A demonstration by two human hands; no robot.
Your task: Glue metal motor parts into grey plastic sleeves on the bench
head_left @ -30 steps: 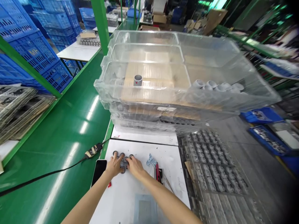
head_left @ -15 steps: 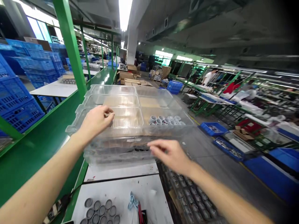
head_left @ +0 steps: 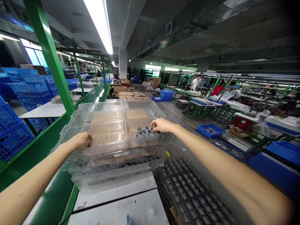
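A stack of clear plastic trays (head_left: 117, 164) stands at the end of the bench, its top tray divided into compartments lined with brown cardboard (head_left: 105, 116). Several short grey cylinders (head_left: 142, 131) stand together in the front right compartment. My right hand (head_left: 162, 125) reaches over them, its fingertips at their far side. My left hand (head_left: 82, 140) is curled at the front of the left compartment, near the tray's front wall. Anything inside that curled hand is hidden.
A black tray stack of metal parts (head_left: 187, 190) lies right of the white work board (head_left: 117, 212). A green bench (head_left: 47, 159) runs along the left past blue crates (head_left: 14, 137). Blue bins (head_left: 208, 130) and distant workers (head_left: 195, 83) are at the right.
My view has tilted up, and the board's grey rings have left the frame. Both hands have moved out over the top tray, with my right hand now at the grey cylinders.
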